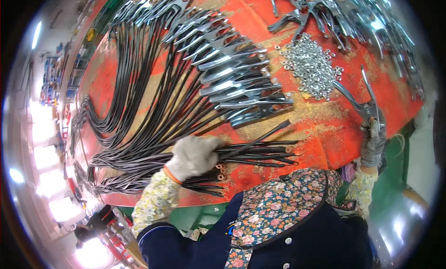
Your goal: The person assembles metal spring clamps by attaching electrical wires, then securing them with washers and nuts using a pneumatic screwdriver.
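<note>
My left hand (194, 156), in a white glove with an orange cuff edge, is closed around a black cable (267, 134) whose thicker end points up and to the right. Several more cable ends (274, 156) lie just beyond its knuckles. At the right edge of the red table, my right hand (373, 143), in a grey glove, grips a silver metal spring clamp (368, 109) by its lower end. The clamp's two handles spread apart upward. Small copper-coloured rings (221, 171) lie beside my left hand.
Metal clamps with cables attached (237, 71) lie in a curved row on the worn red table (320, 143). Long black cables (125, 83) sweep off to the left. A heap of small silver nuts (309, 67) sits right of centre, with loose clamps (302, 11) piled at the back right.
</note>
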The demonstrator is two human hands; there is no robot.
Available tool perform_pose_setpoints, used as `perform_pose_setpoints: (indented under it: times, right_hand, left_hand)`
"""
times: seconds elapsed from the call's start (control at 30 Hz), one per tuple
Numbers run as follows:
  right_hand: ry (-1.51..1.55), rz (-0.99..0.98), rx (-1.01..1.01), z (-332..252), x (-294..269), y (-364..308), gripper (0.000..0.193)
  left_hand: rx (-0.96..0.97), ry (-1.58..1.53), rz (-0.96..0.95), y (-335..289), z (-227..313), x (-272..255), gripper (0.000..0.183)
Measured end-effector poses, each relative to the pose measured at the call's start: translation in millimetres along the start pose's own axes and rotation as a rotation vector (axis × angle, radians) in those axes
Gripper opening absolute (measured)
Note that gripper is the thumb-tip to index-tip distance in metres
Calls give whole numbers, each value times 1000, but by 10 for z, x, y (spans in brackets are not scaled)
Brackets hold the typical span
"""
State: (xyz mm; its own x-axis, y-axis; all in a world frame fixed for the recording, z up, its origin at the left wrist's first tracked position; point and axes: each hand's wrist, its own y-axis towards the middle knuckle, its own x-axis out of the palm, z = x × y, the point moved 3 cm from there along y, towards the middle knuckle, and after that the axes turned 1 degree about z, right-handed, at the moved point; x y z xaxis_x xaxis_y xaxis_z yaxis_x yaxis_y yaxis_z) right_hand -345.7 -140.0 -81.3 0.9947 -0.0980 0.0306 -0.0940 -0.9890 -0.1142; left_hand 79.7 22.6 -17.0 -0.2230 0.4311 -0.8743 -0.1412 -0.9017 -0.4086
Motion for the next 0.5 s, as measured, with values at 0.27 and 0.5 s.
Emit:
perform_pose_setpoints:
  times: [0.27,0.5]
  right_hand:
    - [70,46,-15,-88,-6,-65,45]
    - [538,-297,83,67,-190,-156,15]
  left_hand:
    - [118,-118,38,684,823,151,24]
    - [182,-529,-163,543,481,105,31]
